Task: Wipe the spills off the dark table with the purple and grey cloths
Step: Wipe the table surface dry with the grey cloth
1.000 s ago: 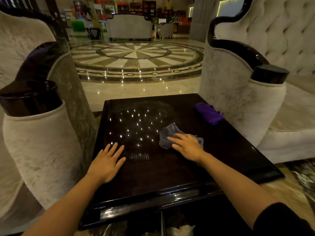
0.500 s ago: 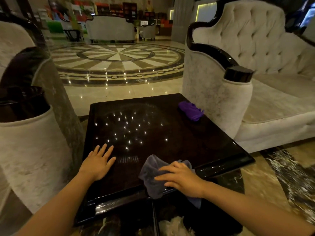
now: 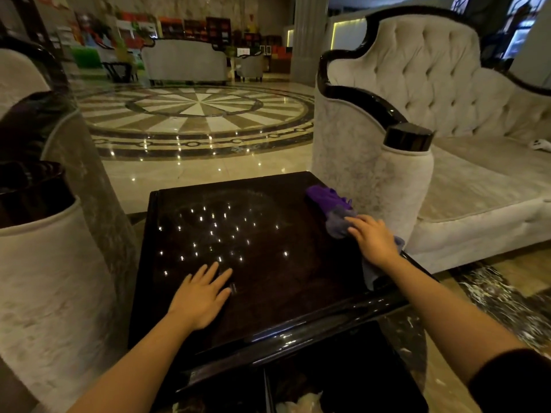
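Glossy dark table (image 3: 268, 281), lights glinting off it. Right hand (image 3: 374, 241) presses flat on the grey cloth (image 3: 338, 223) at about 2 o'clock, touching the purple cloth (image 3: 326, 198) beyond it. Left hand (image 3: 201, 295) is spread flat, empty, at 7 o'clock.

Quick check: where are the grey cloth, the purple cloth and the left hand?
Grey cloth (image 3: 338, 223), head view, bunched front end beyond the fingers.
Purple cloth (image 3: 325, 198), head view, middle of the heap.
Left hand (image 3: 201, 296), head view, back of the hand.
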